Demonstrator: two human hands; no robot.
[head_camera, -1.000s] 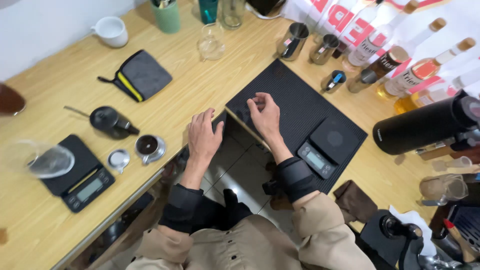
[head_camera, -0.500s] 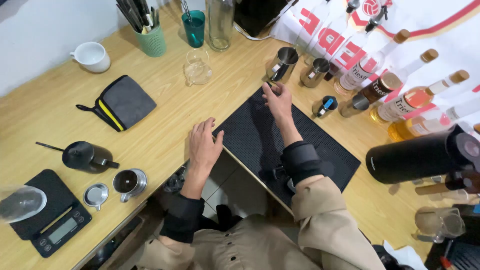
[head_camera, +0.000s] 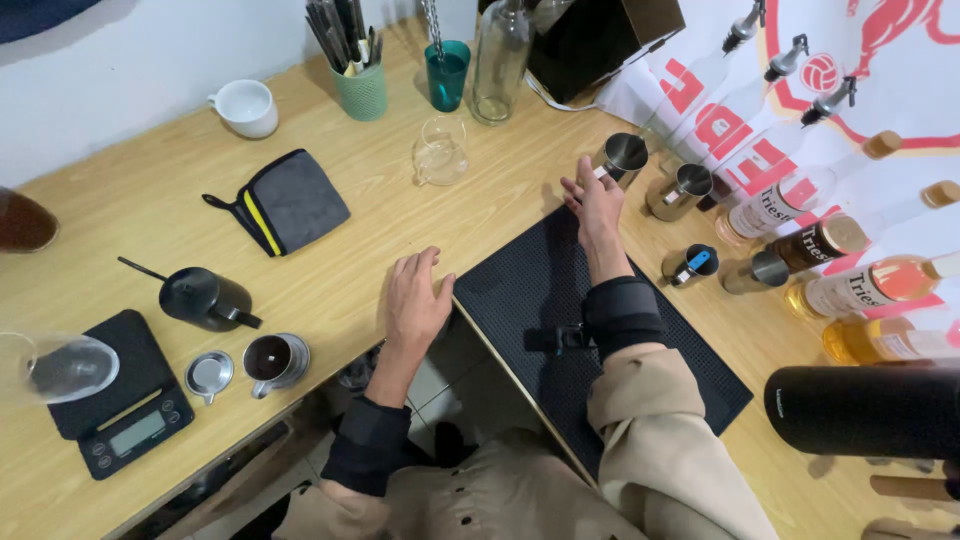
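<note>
My right hand (head_camera: 594, 206) stretches out over the far end of a black rubber bar mat (head_camera: 540, 290), fingers apart and holding nothing. Its fingertips are right beside a steel pitcher (head_camera: 626, 155) on the wooden counter; I cannot tell if they touch. My left hand (head_camera: 416, 302) lies flat on the counter's inner corner edge, fingers spread, empty. A small clear glass server (head_camera: 440, 153) stands beyond it.
Another steel pitcher (head_camera: 683, 189), a small jigger (head_camera: 691, 264) and several syrup bottles (head_camera: 830, 240) crowd the right. A grey folded cloth (head_camera: 290, 201), black kettle (head_camera: 205, 298), metal cup (head_camera: 272, 358) and black scale (head_camera: 120, 405) lie left. A black cylinder (head_camera: 860, 410) sits near right.
My right hand has moved from the middle of the black mat out to its far end, next to the steel pitcher. My left hand stayed on the counter edge.
</note>
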